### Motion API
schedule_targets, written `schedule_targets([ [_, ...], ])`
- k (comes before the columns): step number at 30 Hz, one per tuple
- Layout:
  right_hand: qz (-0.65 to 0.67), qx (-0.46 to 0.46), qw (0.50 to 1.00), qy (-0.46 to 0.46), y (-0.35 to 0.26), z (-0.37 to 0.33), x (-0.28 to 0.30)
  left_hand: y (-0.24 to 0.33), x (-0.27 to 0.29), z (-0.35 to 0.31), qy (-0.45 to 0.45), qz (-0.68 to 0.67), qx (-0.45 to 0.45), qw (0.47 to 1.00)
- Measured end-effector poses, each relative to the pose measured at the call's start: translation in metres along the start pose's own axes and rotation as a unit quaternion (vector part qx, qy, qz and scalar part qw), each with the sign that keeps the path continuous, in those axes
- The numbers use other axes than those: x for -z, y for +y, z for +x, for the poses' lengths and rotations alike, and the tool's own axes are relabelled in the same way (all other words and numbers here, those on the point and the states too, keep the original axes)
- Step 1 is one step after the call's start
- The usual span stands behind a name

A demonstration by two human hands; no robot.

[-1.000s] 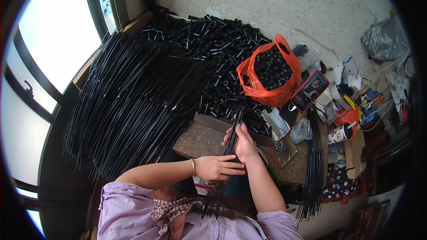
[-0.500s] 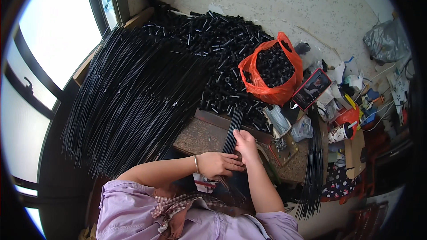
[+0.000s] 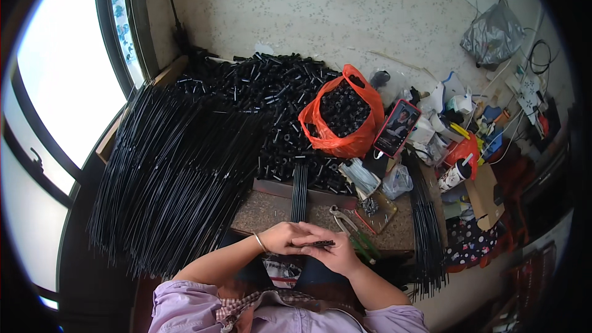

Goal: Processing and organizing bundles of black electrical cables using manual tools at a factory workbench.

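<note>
A flat bundle of thin black rods runs from the edge of the parts heap toward me, its strands side by side. At its near end my two hands meet. My left hand, with a bangle at the wrist, is closed at the bundle, its fingertips reaching to the other palm. My right hand curls around the same end from the right. A short dark row, seemingly rod ends, shows between the hands; the exact grip underneath is hidden.
Long black rods cover the bench's left side. Behind lie heaped black bolt-like parts and a red bag of more. Rightward are a phone, green-handled pincers, a small tray, a patterned cup and hanging rods.
Both hands have come down nearer my body, and the bundle now lies straighter and flatter. Loose ends that trailed below my left hand no longer show. My view has tilted up.
</note>
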State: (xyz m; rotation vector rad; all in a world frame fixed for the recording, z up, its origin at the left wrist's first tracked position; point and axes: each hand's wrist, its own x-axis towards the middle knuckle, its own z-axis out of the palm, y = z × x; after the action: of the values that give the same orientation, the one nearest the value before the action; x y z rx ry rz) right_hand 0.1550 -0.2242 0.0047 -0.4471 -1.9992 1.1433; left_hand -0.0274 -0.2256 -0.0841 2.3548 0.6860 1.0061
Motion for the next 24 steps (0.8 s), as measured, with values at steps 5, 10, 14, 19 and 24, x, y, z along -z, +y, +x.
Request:
schedule_targets([
  [5, 0.060, -0.085, 0.981, -0.166, -0.035, 0.030, 0.034, 0.021, 0.017, 0.008, -0.013, -0.038, 0.041, 0.998],
  [10, 0.137, -0.007, 0.977, -0.166, -0.033, 0.058, 0.037, 0.089, 0.072, 0.059, 0.069, -0.159, 0.042, 0.984],
  [14, 0.014, -0.227, 0.973, 0.025, 0.054, 0.090, 0.089, 0.094, 0.081, 0.065, 0.045, -0.230, 0.059, 0.970],
  [19, -0.489, -0.140, 0.855, 0.099, 0.143, 0.067, 0.131, 0.082, 0.069, 0.053, 0.052, -0.237, 0.066, 0.968],
  [24, -0.472, -0.089, 0.867, 0.137, 0.148, 0.058, 0.126, 0.090, 0.080, 0.063, 0.089, -0.231, 0.086, 0.965],
])
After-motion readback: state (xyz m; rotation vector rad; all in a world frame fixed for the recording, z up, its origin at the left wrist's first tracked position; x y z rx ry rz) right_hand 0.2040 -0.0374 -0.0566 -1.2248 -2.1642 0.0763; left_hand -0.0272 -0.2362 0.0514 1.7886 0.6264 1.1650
